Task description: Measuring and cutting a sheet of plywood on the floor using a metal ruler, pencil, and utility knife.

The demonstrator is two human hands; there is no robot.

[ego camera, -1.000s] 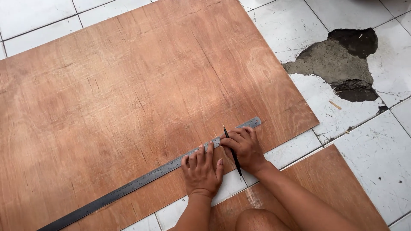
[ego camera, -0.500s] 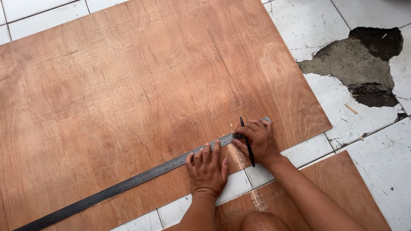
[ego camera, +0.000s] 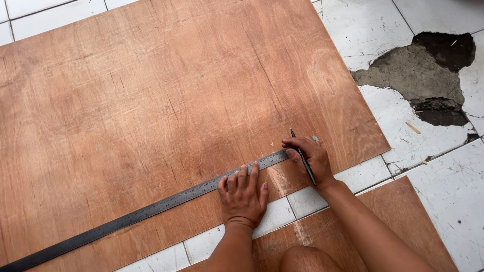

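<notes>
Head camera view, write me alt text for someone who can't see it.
A person's left hand presses a long dark metal ruler flat on a large reddish-brown plywood sheet, while the right hand holds a slim black pen at the ruler's far end. The sheet lies on a white tiled floor with a broken patch of bare cement.

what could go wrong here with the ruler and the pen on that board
1. Only the left hand presses the long steel ruler, near one end; the far end lies unheld and might pivot, skewing any line.
2. The right hand grips the pen beside the plywood sheet edge, so the tip could run off.
3. Left fingertips overlap the ruler's edge and could get marked.
</notes>
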